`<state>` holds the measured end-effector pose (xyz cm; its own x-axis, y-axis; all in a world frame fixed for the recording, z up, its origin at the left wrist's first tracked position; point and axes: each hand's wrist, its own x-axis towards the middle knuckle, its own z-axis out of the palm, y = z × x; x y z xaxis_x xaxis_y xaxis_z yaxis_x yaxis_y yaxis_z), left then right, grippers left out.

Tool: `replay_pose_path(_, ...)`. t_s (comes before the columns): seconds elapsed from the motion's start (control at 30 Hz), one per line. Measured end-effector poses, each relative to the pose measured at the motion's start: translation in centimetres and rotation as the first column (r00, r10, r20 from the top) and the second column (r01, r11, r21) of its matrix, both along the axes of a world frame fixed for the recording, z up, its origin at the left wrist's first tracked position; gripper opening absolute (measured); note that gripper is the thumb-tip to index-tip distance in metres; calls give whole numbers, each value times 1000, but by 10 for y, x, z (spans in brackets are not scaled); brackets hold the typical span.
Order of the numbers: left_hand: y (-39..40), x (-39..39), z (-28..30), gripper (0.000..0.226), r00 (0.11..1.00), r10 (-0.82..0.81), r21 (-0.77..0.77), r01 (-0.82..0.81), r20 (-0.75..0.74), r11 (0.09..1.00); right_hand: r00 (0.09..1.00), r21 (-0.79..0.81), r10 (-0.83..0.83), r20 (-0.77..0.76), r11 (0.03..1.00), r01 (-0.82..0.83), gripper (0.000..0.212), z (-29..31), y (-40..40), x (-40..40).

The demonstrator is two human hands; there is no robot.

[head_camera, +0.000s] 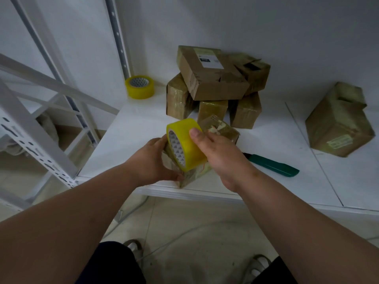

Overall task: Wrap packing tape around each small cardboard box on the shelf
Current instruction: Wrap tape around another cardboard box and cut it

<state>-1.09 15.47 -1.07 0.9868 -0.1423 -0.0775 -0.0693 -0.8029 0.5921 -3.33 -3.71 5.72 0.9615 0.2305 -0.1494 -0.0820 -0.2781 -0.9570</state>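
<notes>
A small cardboard box [220, 128], shiny with tape, sits near the front edge of the white shelf [131, 128]. My left hand [152, 160] grips its near left end. My right hand [221, 156] holds a yellow roll of packing tape [184, 144] against the top of the box, thumb on the roll's outer face. The box's middle is hidden behind the roll and my hands.
A pile of several taped boxes [215, 85] stands at the back of the shelf, with a second yellow tape roll [139, 87] to its left. A larger box [340, 121] sits at the right. A green utility knife [272, 165] lies right of my hand. Metal uprights [39, 144] stand left.
</notes>
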Motion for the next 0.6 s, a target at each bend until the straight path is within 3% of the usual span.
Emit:
replay_pose_path(0.1,0,1,2,134,999,1,66,1,-41,998,999,92,0,-54,996,5,17,-5,-18,-14)
replay_pose_path(0.13,0,1,2,137,999,2,75,2,-51,997,996,124,-19,-91,992,31,22,-9,-26,-19)
replay_pose_path(0.2,-1,1,2,139,998,-1,93,7,-67,996,987,125,-43,-157,990,63,34,-18,-41,-30)
replay_pose_path(0.33,-1,2,8,149,990,-22,146,43,-141,988,963,105,-34,-268,992,65,21,-43,-56,-50)
replay_pose_path(0.47,-1,2,12,151,982,-62,224,102,-180,969,962,117,-13,-271,992,46,19,-53,-57,-52)
replay_pose_path(0.6,0,4,11,147,983,-63,208,99,-175,973,974,8,28,-224,1000,-27,22,-64,-59,-54)
